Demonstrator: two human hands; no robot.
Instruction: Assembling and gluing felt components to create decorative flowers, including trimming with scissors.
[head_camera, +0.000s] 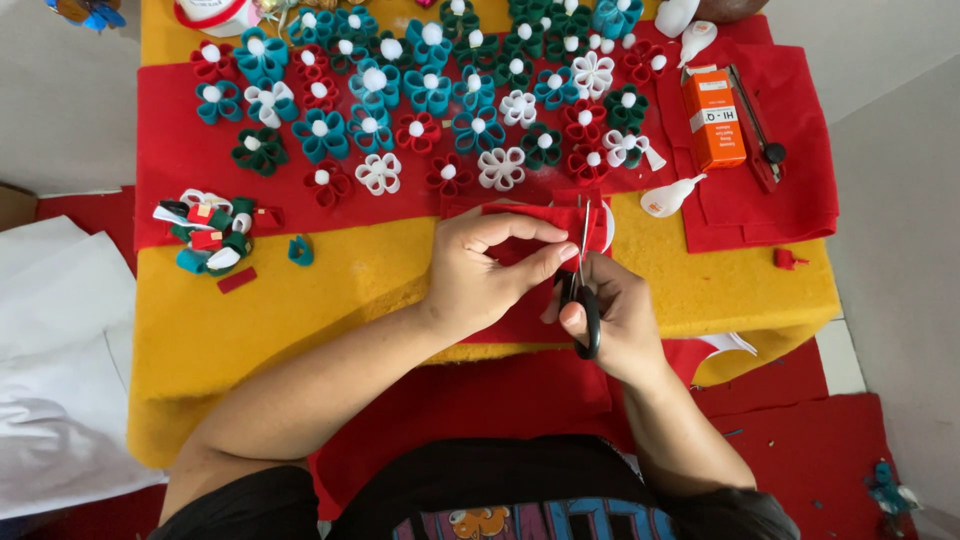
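We see a low table (300, 300) draped in yellow felt, with a band of red felt (180, 160) laid across its far half. Beyond the table's far left corner the floor (60, 110) is pale grey and evenly lit, and the same pale floor runs along the table's right side. Left of the table lie crumpled white sheets (50, 340) over a red mat. At the table's near right corner, more red felt pieces (820, 450) spread over the floor. Soft daylight falls everywhere, without hard shadows.

top flower row (450, 8) cut by frame edge, scissor handles (585, 315) partly hidden by right-hand fingers (572, 318)
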